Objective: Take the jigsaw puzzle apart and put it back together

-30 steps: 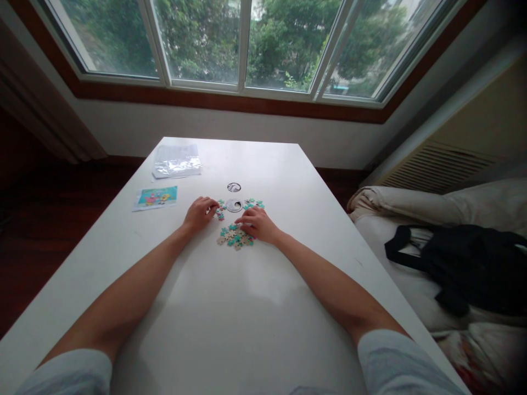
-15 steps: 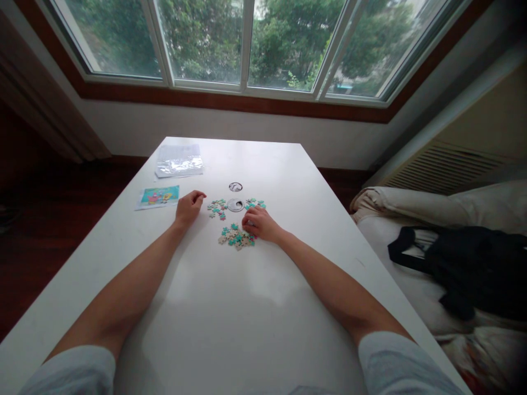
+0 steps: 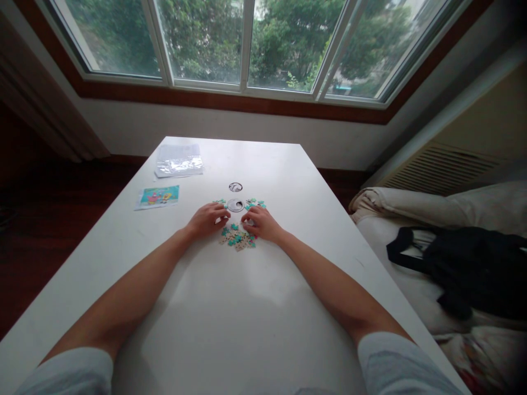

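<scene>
A loose pile of jigsaw puzzle pieces (image 3: 239,240), some teal and some pale-backed, lies in the middle of the white table (image 3: 247,307). My left hand (image 3: 209,219) reaches in at its upper left, fingers bent and apart from the thumb; no held piece shows. It partly covers a smaller cluster of pieces. My right hand (image 3: 262,224) is at the pile's upper right, fingers curled together around what looks like a pale puzzle piece, mostly hidden. Behind it lies another cluster of pieces (image 3: 256,203).
Between the far clusters lies a round grey-and-white disc (image 3: 235,205), with a smaller round one (image 3: 235,187) beyond it. A cartoon picture card (image 3: 160,196) and a clear plastic bag (image 3: 180,161) lie at the left. Dark clothing (image 3: 473,269) rests on a seat at right.
My left hand has moved right, from beside the picture card to the pile, and its fingers have spread. The right hand has stayed almost in place.
</scene>
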A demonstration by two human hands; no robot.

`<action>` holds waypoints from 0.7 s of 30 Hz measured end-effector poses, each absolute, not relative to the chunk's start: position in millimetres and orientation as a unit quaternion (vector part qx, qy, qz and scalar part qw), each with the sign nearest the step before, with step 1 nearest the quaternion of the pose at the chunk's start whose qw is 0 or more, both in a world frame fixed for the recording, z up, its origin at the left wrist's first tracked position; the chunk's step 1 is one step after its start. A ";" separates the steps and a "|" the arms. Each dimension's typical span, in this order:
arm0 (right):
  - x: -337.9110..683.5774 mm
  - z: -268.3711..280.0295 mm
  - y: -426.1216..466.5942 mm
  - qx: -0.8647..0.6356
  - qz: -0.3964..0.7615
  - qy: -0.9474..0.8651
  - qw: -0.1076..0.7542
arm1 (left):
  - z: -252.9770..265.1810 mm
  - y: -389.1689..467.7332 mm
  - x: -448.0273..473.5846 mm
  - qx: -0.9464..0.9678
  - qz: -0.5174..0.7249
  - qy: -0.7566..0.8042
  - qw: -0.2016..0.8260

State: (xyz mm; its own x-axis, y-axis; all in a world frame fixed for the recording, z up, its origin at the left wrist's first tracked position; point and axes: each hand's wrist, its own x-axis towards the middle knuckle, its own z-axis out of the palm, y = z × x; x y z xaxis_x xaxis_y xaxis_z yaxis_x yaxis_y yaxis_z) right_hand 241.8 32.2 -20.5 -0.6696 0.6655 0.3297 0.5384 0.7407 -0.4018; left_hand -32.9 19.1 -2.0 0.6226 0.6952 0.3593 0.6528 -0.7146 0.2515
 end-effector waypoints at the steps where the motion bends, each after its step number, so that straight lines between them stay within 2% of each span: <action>1: 242.1 -20.4 32.0 -0.334 0.134 -0.903 0.235 | -1.4 17.7 -30.7 0.904 0.215 0.366 0.054; 9: 241.9 -20.1 28.2 -0.367 0.115 -0.890 0.245 | -1.4 14.8 -25.1 0.917 0.203 0.334 0.084; 15: 243.4 -19.8 29.7 -0.365 0.057 -0.900 0.231 | -0.9 14.2 -23.5 0.918 0.211 0.323 0.096; 21: 245.4 -19.4 30.5 -0.421 0.048 -0.865 0.268 | -1.3 12.9 -20.2 0.918 0.214 0.319 0.104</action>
